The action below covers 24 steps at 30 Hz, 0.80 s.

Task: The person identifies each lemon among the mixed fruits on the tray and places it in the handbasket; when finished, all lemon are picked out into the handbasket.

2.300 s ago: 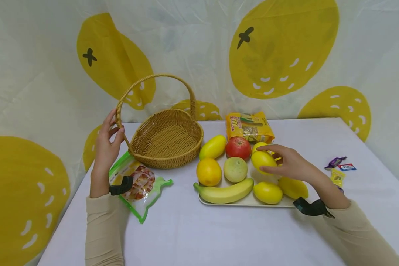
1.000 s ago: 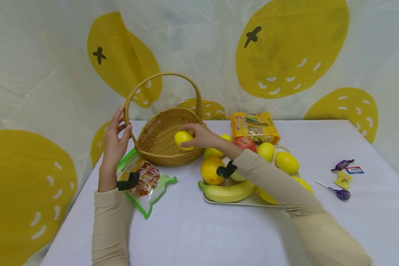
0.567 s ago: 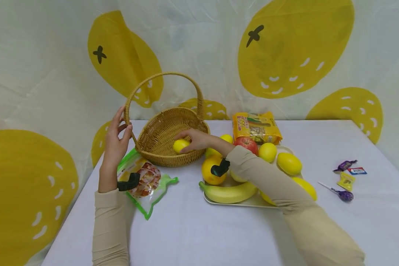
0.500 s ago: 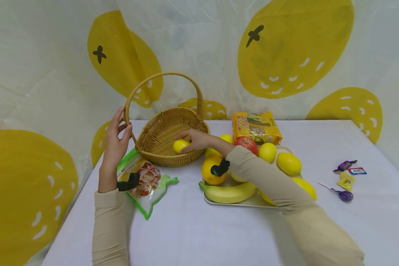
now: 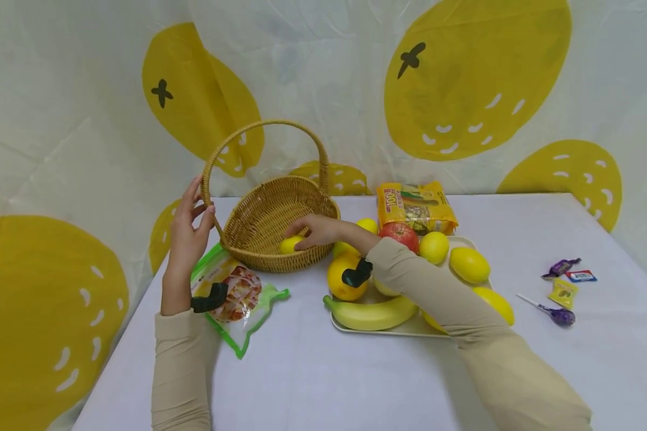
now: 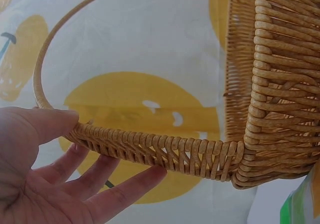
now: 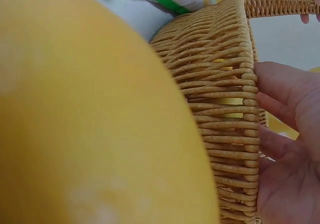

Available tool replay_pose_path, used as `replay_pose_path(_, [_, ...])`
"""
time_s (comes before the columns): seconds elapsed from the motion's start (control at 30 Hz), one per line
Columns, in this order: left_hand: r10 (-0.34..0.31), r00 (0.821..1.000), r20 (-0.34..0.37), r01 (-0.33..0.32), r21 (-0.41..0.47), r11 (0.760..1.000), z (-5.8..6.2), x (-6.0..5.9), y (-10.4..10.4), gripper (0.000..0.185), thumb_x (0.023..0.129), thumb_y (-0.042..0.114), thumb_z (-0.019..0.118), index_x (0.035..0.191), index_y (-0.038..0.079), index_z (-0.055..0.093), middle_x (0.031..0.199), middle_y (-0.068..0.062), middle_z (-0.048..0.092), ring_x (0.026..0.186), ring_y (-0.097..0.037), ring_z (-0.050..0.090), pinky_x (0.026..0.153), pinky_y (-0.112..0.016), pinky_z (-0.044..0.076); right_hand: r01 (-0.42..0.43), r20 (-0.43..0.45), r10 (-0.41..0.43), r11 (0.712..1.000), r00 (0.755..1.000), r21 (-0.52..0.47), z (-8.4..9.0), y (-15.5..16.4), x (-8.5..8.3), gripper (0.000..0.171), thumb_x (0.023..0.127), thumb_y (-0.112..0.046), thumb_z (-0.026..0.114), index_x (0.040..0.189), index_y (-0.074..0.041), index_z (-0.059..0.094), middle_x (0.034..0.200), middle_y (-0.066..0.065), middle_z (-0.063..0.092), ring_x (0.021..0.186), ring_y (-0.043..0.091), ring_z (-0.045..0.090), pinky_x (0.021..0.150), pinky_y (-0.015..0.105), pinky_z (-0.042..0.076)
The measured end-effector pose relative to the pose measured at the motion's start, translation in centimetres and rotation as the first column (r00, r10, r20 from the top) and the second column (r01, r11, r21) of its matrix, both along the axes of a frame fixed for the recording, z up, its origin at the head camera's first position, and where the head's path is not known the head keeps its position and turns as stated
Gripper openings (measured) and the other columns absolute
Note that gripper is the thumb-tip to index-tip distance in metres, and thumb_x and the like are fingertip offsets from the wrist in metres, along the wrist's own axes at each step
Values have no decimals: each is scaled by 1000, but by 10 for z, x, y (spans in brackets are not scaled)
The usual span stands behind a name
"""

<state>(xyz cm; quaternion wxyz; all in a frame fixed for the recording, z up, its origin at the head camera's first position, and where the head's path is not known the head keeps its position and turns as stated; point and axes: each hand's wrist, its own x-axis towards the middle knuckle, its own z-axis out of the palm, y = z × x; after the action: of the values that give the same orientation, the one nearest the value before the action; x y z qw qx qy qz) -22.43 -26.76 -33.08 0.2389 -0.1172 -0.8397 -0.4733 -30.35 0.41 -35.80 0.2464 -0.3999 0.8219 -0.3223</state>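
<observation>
My left hand point(image 5: 189, 236) holds the side of the wicker basket's tall handle point(image 5: 207, 179). In the left wrist view the thumb lies over the handle point(image 6: 150, 144) and the fingers are beneath it. My right hand point(image 5: 319, 230) reaches over the front rim of the basket point(image 5: 275, 262), with fingers and thumb around a lemon point(image 5: 289, 245) low inside. From the right wrist view, the basket's wall point(image 7: 220, 84) partly hides those fingers, and yellow shows through the weave. A large blurred yellow fruit point(image 7: 95, 114) fills that view's left side.
Right of the basket, a tray point(image 5: 388, 332) bears a banana point(image 5: 374, 314), an orange point(image 5: 341, 284), a pomegranate point(image 5: 400, 236) and several yellow fruits. A green-edged pouch point(image 5: 239, 293) lies at left, a yellow packet point(image 5: 417, 209) behind the tray, a lollipop point(image 5: 562, 316) and candies at right.
My right hand has carried the lemon leftwards from the tray and lowered it into the basket; it sits slightly lower than half a second ago. My left hand stays on the handle.
</observation>
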Motion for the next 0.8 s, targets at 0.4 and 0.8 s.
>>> replay_pose_path(0.4, [8, 1000, 12, -8, -1, 1000, 0, 0, 0, 61, 100, 4, 50, 155, 24, 29, 134, -21, 48, 122, -41, 54, 74, -4, 46, -24, 70, 35, 988, 997, -153, 4, 19, 5, 45, 93, -8, 65, 135, 4, 54, 138, 18, 53, 130, 32, 48, 109, 39, 40])
replay_pose_path(0.8, [22, 999, 23, -22, -21, 1000, -1, 2, 0, 62, 101, 5, 49, 155, 29, 29, 133, -20, 48, 122, -40, 54, 75, -6, 47, 2, 88, 24, 960, 996, -279, 13, 50, 20, 41, 94, -9, 64, 133, 4, 55, 139, 20, 52, 128, 39, 50, 103, 37, 46])
